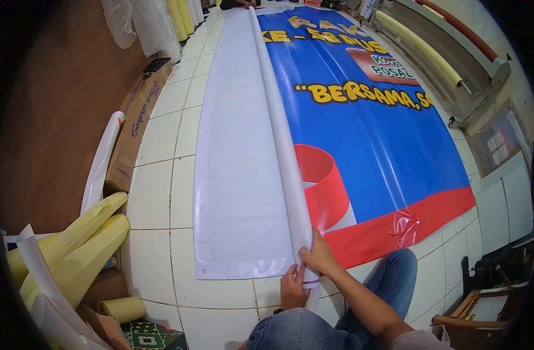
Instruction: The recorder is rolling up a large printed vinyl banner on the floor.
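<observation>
A large vinyl banner (pixel 383 146) lies on the floor, blue with a red lower band and yellow lettering. Its left part is turned over, showing the white back (pixel 243 175). Along the fold runs a long white roll (pixel 287 169), stretching from my knees to the far end. My right hand (pixel 319 255) grips the roll's near end from the right, fingers wrapped over it. Just below, my left hand (pixel 292 287) holds the roll's end from the left, its fingers partly hidden. At the far end, another person's hand (pixel 248 3) is at the roll.
White floor tiles (pixel 153 204) surround the banner. On the left stand a long cardboard box (pixel 140 125), yellow rolled sheets (pixel 74 251) and a brown paper roll (pixel 121 309). A machine with a mounted yellow roll (pixel 421 49) lines the right; a wooden-framed item (pixel 477 321) sits nearby.
</observation>
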